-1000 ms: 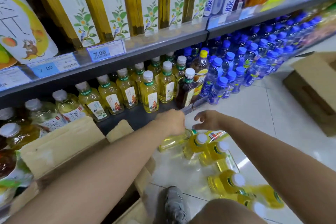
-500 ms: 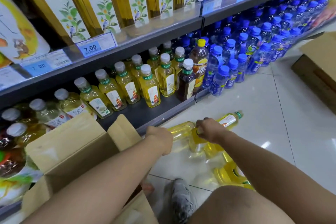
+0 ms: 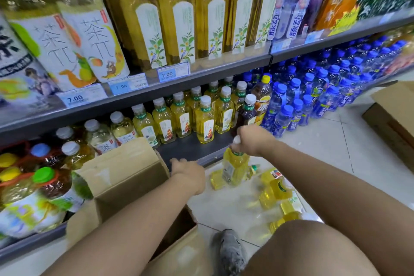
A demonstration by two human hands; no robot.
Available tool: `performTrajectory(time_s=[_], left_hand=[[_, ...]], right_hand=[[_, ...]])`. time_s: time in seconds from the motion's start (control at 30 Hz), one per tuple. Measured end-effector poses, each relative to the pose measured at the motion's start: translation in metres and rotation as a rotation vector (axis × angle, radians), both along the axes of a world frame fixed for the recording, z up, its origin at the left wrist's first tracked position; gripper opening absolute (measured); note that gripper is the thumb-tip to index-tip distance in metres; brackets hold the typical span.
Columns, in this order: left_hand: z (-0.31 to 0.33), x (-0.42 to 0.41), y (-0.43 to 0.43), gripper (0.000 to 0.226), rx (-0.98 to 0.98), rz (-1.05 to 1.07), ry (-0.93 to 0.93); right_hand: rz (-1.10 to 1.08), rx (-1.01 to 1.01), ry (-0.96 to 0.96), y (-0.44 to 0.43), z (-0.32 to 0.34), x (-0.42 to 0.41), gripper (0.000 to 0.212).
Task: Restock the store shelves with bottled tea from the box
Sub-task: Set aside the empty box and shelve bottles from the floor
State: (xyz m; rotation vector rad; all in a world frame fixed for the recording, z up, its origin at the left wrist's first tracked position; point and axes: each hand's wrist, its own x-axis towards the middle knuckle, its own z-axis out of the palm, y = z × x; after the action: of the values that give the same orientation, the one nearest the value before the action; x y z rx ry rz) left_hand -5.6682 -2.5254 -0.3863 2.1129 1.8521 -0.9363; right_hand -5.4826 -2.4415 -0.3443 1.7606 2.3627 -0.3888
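The right hand (image 3: pixel 248 141) grips a tea bottle (image 3: pixel 235 169) by its neck, upright before the partly filled bottom shelf (image 3: pixel 188 149), while several loose bottles (image 3: pixel 276 188) lie unshelved on the floor beside the box (image 3: pixel 125 177), and I cannot tell whether the curled left hand (image 3: pixel 190 173) holds anything.

left hand (image 3: pixel 190 173): bare, back of hand in view.
right hand (image 3: pixel 253 141): bare, knuckles in view.
left forearm (image 3: pixel 134 219): bare from wrist to lower frame edge.
right forearm (image 3: pixel 324 186): bare from wrist to right frame edge.
knee (image 3: pixel 313 248): bare, rounded.
shoe (image 3: pixel 230 253): grey, mottled with darker flecks, soft fabric-like upper, rounded toe; blurred, lacing and markings not legible.
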Motion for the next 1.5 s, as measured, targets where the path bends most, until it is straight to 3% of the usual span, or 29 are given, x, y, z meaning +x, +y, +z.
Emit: performTrajectory(time_s=[0.2,0.53,0.7,0.83,0.93,1.03,1.17,1.37,1.5], left_hand=[[-0.011,-0.049,-0.019,0.043,0.129,0.022,-0.162],[-0.047,-0.085,-0.038,0.053,0.268,-0.064,-0.386],[-0.057,-0.088,-0.040,0.058,0.317,-0.107,-0.405],[-0.053,-0.089,-0.034,0.059,0.283,-0.149,-0.382],[-0.043,-0.090,-0.017,0.050,0.198,-0.156,-0.339],[-0.031,-0.087,0.007,0.041,0.160,-0.064,-0.407],[-0.023,-0.083,0.043,0.034,0.186,0.180,-0.577],[-0.031,-0.079,0.073,0.037,0.217,0.309,-0.615],[-0.035,-0.076,0.097,0.046,0.121,0.313,-0.575]], right_hand=[[-0.029,0.092,0.076,0.027,0.040,-0.059,0.045],[0.011,0.056,0.062,0.075,0.014,-0.133,0.041],[-0.010,0.082,0.042,0.098,0.010,-0.152,0.044],[0.120,0.031,-0.169,0.108,0.001,-0.161,0.045],[0.210,0.005,-0.182,0.111,-0.008,-0.164,0.040],[0.317,0.006,-0.137,0.113,-0.009,-0.164,0.034],[0.399,-0.003,-0.101,0.121,-0.009,-0.159,0.044],[0.387,0.031,-0.143,0.132,-0.012,-0.164,0.040],[0.350,0.026,-0.097,0.141,-0.016,-0.168,0.030]])
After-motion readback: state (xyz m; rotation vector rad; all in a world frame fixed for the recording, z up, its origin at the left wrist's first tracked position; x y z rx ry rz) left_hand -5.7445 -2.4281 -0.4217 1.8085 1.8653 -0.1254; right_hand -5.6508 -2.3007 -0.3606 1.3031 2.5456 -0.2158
